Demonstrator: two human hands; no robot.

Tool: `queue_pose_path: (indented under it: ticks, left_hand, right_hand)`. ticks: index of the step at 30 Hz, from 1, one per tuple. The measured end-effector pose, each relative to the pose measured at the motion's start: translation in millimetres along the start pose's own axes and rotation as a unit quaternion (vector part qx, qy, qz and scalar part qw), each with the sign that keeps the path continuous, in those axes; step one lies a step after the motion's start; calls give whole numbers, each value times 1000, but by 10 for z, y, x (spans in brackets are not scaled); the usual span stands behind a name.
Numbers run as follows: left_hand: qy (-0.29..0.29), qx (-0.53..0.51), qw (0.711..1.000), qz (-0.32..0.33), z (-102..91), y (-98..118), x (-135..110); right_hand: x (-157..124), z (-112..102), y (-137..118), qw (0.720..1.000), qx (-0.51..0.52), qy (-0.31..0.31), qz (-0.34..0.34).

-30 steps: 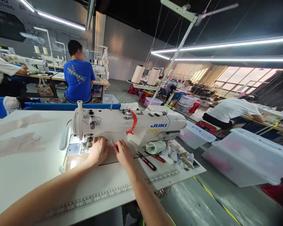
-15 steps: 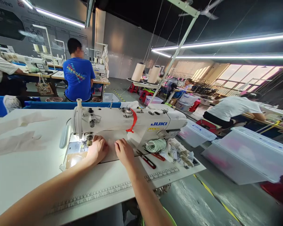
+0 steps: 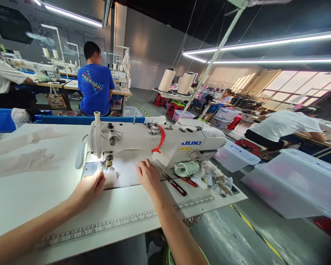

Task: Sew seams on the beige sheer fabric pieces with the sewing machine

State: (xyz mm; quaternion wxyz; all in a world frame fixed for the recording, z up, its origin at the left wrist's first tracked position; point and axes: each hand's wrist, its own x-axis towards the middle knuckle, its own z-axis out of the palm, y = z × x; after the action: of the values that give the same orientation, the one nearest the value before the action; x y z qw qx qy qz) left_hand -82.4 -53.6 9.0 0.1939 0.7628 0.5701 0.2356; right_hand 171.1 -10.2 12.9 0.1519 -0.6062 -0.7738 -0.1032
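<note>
A white sewing machine (image 3: 138, 141) with a red ribbon (image 3: 160, 139) tied on it stands before me. My left hand (image 3: 92, 184) is at the needle area, by the front edge of the metal needle plate (image 3: 90, 169). Its fingers are pressed together, and whatever they hold is hidden. My right hand (image 3: 149, 176) rests farther right, under the machine arm. There the fingers are curled in, and I cannot make out anything between them. Red-handled thread snips (image 3: 176, 186) lie just right of that hand.
A coil of pale green cord (image 3: 187, 169) and a heap of fabric scraps (image 3: 216, 178) sit at the table's right end. Pale fabric pieces (image 3: 24, 163) lie at the left. A printed ruler (image 3: 121, 221) runs along the front edge. Lidded plastic bins (image 3: 292, 184) stand on the floor.
My left hand has moved left and toward me, from beside the right hand to the front of the needle. My right hand stays nearly in place. The view has shifted slightly.
</note>
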Motion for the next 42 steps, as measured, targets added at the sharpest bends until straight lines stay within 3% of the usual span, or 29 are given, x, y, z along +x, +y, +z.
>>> queue_pose_path:
  ticks: [5,9,14,17,20,24,28,31,34,38,42]
  left_hand:
    - [-42,151,980,-126,-477,-308,-272]
    - [-44,136,978,-150,-728,-531,-354]
    - [50,92,992,-77,-1092,-1075,-325]
    - [25,136,990,-26,-1289,-1306,-180]
    - [-16,178,983,-26,-1401,-1372,-2]
    - [-23,198,980,-21,-1443,-1373,99]
    - [79,96,992,39,-1470,-1397,-11]
    - [121,-25,992,6,-1524,-1344,-91]
    - [33,-62,997,-37,-1535,-1111,-63]
    - [-116,-39,992,4,-1327,-586,50]
    - [-145,-88,985,-8,-911,-250,130]
  right_hand:
    - [21,71,64,999,-12,34,-37]
    - [62,162,190,989,-19,120,-83]
    - [82,203,237,976,1,181,-125]
    - [91,218,196,977,20,172,-123]
    - [93,190,129,975,33,183,-118]
    - [19,47,-64,967,48,207,-143]
    - [-97,-86,-423,966,133,62,-211]
    - [-111,-119,-683,958,134,-34,-252]
    - [-83,-117,-857,958,98,-53,-263]
    - [-102,-122,-1031,962,91,-35,-257]
    - [-175,-139,-1178,966,92,-20,-240]
